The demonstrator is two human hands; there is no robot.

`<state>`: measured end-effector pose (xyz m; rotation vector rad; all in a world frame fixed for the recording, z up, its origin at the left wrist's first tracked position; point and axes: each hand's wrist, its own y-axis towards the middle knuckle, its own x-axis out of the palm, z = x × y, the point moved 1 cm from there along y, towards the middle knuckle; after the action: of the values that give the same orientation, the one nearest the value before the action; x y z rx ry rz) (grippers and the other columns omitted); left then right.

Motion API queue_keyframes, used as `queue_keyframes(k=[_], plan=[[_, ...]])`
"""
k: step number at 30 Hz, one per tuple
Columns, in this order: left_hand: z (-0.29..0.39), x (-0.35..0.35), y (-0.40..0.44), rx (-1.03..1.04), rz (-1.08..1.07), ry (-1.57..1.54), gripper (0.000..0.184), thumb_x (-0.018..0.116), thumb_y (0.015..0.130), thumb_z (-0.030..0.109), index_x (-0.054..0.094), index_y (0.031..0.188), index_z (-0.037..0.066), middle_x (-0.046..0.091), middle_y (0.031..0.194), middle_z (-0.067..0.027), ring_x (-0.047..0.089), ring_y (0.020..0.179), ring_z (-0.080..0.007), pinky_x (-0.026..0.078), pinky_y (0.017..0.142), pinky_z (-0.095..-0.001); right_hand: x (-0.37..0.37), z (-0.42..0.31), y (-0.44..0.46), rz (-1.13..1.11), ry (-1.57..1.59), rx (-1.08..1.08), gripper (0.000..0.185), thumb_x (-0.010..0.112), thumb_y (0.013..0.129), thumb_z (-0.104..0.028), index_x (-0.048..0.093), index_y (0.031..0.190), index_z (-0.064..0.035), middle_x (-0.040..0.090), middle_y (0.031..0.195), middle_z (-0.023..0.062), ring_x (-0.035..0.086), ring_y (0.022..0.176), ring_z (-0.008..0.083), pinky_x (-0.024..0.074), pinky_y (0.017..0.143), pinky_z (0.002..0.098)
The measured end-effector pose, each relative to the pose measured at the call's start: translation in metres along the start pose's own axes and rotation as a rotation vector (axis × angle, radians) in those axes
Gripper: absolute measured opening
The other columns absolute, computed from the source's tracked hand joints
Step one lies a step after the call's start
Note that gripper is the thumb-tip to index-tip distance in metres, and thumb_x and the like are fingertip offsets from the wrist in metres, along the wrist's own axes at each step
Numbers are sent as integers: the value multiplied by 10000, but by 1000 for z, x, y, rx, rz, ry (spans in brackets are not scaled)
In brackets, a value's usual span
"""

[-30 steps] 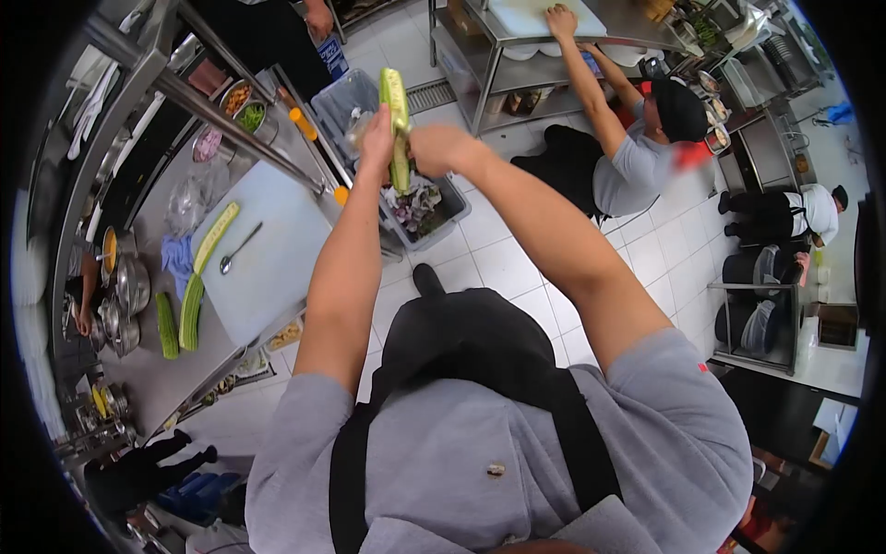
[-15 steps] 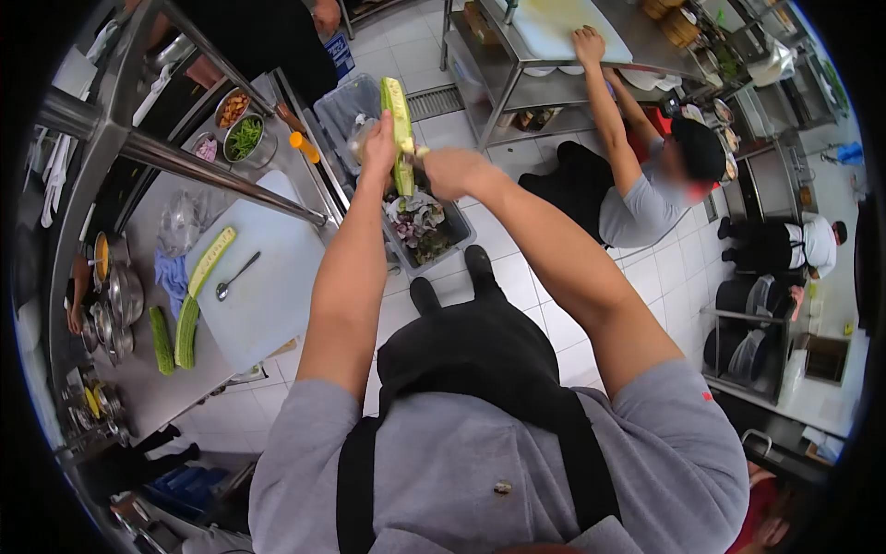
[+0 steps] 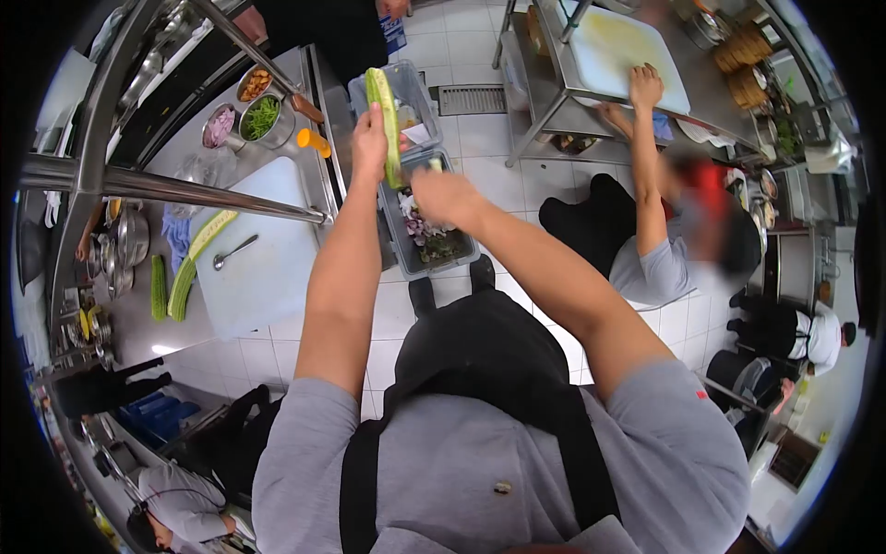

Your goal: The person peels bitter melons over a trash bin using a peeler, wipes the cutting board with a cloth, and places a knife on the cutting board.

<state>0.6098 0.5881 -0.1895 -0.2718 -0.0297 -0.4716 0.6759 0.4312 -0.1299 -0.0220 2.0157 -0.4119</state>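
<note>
My left hand (image 3: 370, 146) grips a long halved cucumber (image 3: 384, 120), held upright above a grey bin (image 3: 411, 268) with its pale cut face turned to the right. Close beside its lower end is my right hand (image 3: 445, 196), fingers closed and blurred by motion. A small pale bit shows at the top of that fist; what it holds is too smeared to make out. Purple and green leafy scraps (image 3: 426, 231) lie in the bin below. On the white cutting board (image 3: 258, 286) to the left are a spoon (image 3: 235, 252) and another cut cucumber (image 3: 196, 254).
Bowls of chopped green vegetable (image 3: 262, 118), pink onion (image 3: 220, 127) and orange pieces (image 3: 254, 85) stand by an orange-capped bottle (image 3: 314, 141). A metal rail (image 3: 231, 198) crosses above the counter. A second bin (image 3: 420, 78) adjoins the first. A co-worker (image 3: 655, 249) crouches at right.
My right hand has shifted slightly away from the cut face. The cucumber tilts a little further left at its top. The view has turned, and the co-worker has moved at the right table.
</note>
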Motion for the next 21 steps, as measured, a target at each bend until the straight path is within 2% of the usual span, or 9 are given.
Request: queue_keyframes(k=[2,3,7,10,11,14,18,19,21], plan=[[-2,-17,7,8,25,-41,528,420,1021,529,539,1119,24,617,840,-96,644,682,-193,571,560,-317,1,1,-19,-203,-115,-104,244,545,860,-101,648,1038,30,703,1008,249,705,956,365,558,843,464],[1,-19,7,-3,14,-38,527,427,1020,527,541,1130,23,620,878,-98,645,687,-195,577,580,-332,-2,3,-16,-9,-103,-96,231,554,865,-106,637,1029,33,715,992,217,719,912,354,572,798,467],[-3,-10,5,92,50,28,498,444,1025,497,547,1160,29,631,930,-113,657,725,-214,580,628,-375,-24,6,47,244,-3,-21,249,535,894,-129,610,1036,62,714,984,203,726,839,358,585,708,445],[0,-5,3,-41,-31,-190,517,457,1020,493,537,1237,30,647,949,-122,673,765,-232,591,605,-377,13,3,21,204,-44,-104,251,509,910,-148,617,1023,48,709,970,218,723,838,360,583,717,449],[0,-10,0,-73,5,-190,529,449,1017,510,537,1235,36,655,973,-133,679,767,-248,592,605,-389,16,8,12,64,-2,-101,247,508,910,-156,627,1010,36,706,960,227,722,840,357,582,717,454],[-8,-26,-6,-109,-61,-345,556,414,1018,542,529,1238,44,654,985,-147,684,774,-260,592,623,-413,-40,11,8,130,27,-86,238,517,907,-158,638,1000,25,704,981,229,722,861,355,583,725,447],[-9,1,-12,-127,110,-460,572,383,1019,566,565,1175,47,668,947,-113,669,829,-225,571,739,-364,-35,-2,52,164,8,-30,233,546,893,-155,651,1006,19,711,970,219,725,883,343,585,734,426],[-13,-4,-6,-49,-44,-472,611,360,1015,591,556,1165,32,664,970,-132,664,844,-225,568,765,-360,-21,-6,37,146,-69,-72,239,556,885,-147,668,1020,16,717,983,195,730,865,332,586,723,421],[-17,-17,-9,-59,-79,-418,619,359,1012,597,552,1164,28,661,978,-137,663,845,-224,566,779,-355,-15,10,11,37,-120,-156,244,556,886,-153,675,1021,13,721,980,181,732,843,331,587,707,419]])
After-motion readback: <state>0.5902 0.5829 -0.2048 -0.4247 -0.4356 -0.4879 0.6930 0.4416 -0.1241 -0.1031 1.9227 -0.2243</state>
